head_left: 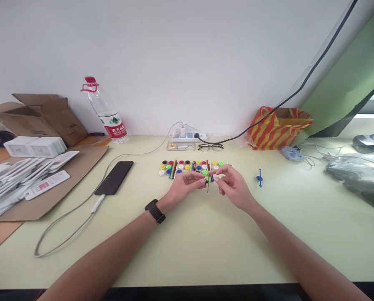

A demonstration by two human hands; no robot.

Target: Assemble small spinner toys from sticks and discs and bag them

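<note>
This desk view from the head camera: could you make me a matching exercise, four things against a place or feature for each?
Things:
1. Phone
2. Bottle
3. Blue piece
4. Black stick

Places or features:
A. On the table, to the right of the right hand
B. At the fingers of the left hand
C. Has a white plug in one end
D. Topped by a red cap

Pairs: 1-C, 2-D, 3-A, 4-B

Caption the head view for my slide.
Left hand pinches a black piece beside the right hand, near colourful discs.
</note>
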